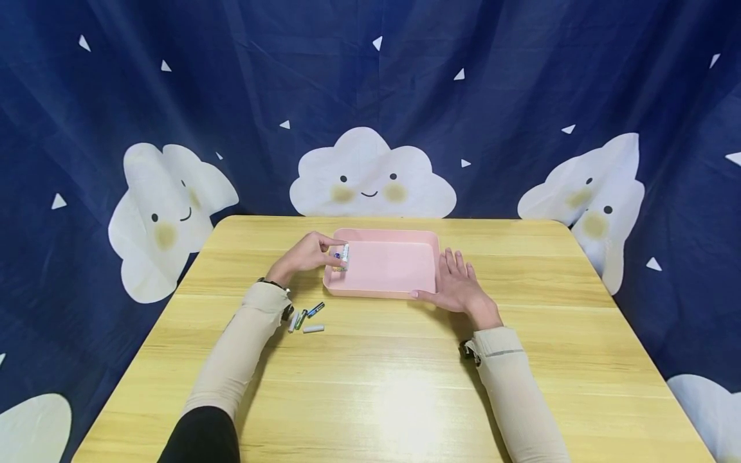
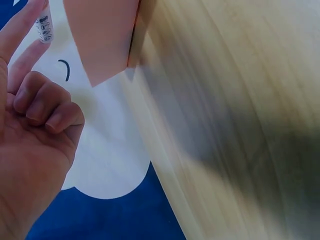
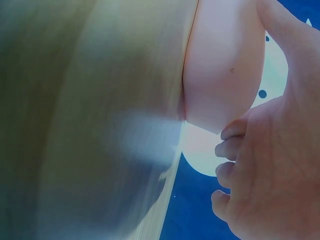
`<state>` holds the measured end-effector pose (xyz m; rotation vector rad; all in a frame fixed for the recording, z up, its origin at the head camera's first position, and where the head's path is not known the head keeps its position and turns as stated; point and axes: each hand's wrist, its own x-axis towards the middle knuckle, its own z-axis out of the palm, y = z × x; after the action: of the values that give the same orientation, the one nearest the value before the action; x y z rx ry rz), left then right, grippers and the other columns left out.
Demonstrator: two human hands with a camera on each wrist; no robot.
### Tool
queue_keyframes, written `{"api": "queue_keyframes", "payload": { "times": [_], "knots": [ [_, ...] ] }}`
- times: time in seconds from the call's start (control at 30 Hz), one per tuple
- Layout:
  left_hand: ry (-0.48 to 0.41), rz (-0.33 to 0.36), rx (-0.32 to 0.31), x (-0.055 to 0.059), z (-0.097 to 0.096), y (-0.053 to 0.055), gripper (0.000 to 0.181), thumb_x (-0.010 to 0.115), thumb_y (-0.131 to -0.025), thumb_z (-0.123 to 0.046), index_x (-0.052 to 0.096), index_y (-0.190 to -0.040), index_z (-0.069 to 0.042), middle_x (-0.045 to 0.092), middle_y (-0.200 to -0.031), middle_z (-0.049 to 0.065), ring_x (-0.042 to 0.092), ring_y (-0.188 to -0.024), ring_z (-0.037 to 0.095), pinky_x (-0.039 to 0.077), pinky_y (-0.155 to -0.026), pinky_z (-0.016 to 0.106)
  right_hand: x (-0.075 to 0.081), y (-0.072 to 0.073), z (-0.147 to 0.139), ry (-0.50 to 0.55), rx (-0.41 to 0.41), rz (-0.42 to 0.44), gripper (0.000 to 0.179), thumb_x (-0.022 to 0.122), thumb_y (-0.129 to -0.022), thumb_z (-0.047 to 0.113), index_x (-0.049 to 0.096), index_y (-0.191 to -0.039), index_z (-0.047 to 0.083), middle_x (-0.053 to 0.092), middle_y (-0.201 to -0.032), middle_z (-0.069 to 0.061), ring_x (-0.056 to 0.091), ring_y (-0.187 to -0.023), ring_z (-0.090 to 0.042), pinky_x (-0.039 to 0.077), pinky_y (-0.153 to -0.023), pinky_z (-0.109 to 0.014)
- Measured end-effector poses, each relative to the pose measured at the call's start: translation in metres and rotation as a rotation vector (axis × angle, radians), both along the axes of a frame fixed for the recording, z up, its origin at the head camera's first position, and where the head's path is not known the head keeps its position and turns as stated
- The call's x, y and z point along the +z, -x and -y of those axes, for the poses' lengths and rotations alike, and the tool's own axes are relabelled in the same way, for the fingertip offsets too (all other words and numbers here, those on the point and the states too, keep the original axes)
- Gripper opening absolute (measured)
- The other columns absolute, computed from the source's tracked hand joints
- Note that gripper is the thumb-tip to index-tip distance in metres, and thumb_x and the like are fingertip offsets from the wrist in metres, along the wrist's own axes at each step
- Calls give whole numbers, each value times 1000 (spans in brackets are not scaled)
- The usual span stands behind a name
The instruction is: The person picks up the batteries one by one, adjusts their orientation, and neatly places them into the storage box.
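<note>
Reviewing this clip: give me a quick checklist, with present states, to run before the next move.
1. White printed battery pinched by the left hand: ok.
2. That battery positioned at the left end of the pink tray: ok.
3. Right hand at the tray's right end, fingers straight: ok.
4. Held battery touching the tray floor: cannot tell.
5. Table free of loose batteries: not ok; four loose batteries lie near the left wrist.

1. Left hand (image 1: pixel 305 253): thumb and index finger closed in a pinch grip; remaining three fingers curled below it.
2. Left forearm (image 1: pixel 234 347): behind the grip.
3. Right hand (image 1: pixel 458 286): right of the grip, fingers extended, thumb spread.
4. Right forearm (image 1: pixel 517 389): behind that hand.
</note>
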<state>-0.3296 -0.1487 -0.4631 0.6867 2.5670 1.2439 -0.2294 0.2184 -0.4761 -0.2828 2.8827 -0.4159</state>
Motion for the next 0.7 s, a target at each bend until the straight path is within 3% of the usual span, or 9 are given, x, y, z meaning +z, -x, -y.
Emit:
{"api": "queue_keyframes", "payload": {
  "times": [0.2,0.33,0.7],
  "knots": [
    [82,-18,-25,-1,-10,2,56,91,-79,-20,72,-130,-4,36,-57,-7,31,-53,10,28,-50,23,-1,0,0,-2,0,-1,130,49,-85,87,3,-162,-8,-2,-172,-27,-3,-159,-49,3,-127,-66],
    [156,-27,-4,-2,-16,3,58,92,-78,-22,72,-131,-6,42,-58,-6,36,-55,11,31,-52,24,-2,0,0,-13,4,2,130,48,-86,87,4,-162,-8,-3,-171,-27,-3,-159,-49,3,-127,-67],
    [371,-35,5,-5,-27,6,61,91,-79,-30,71,-134,-13,56,-67,5,31,-49,11,31,-53,27,0,0,0,-11,0,10,129,48,-86,86,3,-162,-8,-4,-172,-26,-4,-159,-48,2,-127,-66]
  ]
}}
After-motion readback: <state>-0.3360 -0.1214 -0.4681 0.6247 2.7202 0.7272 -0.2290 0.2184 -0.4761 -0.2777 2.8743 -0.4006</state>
